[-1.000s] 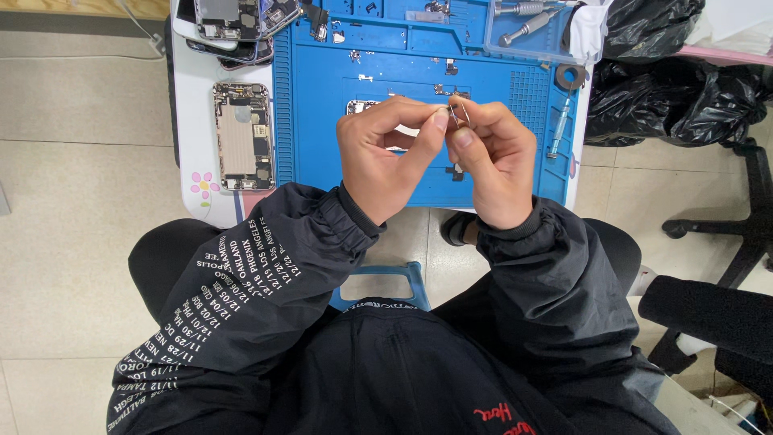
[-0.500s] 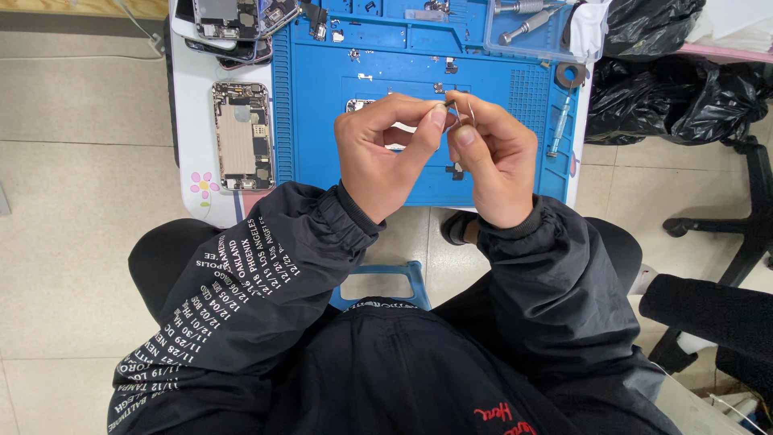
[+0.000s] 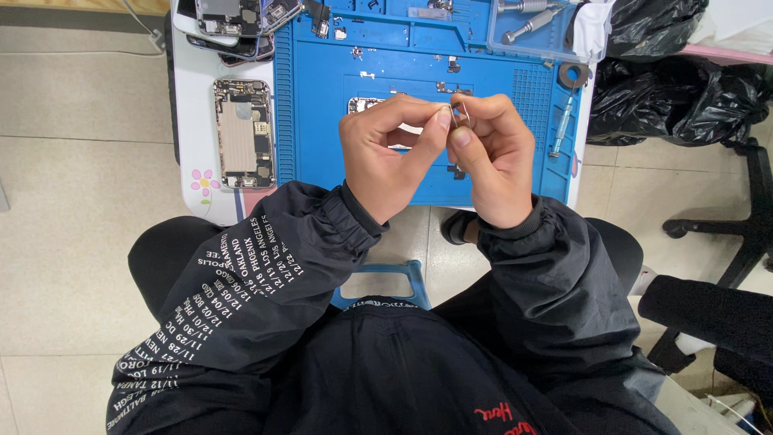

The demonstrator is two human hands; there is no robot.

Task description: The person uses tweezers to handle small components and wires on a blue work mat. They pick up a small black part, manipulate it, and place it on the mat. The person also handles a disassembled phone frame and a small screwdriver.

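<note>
Hands meet above the blue mat, much as they did 1 second ago; little has shifted except that the pinch looks tighter and the small metal part sits a touch higher between the fingertips. The left hand is closed narrow, thumb and forefinger gripping the part from one side. The right hand is closed on it from the other side, so both hands share 1 tiny piece held in the air over the mat. An opened phone lies untouched on the white tabletop, left of the mat. The work seems paused on fine fingertip handling.
</note>
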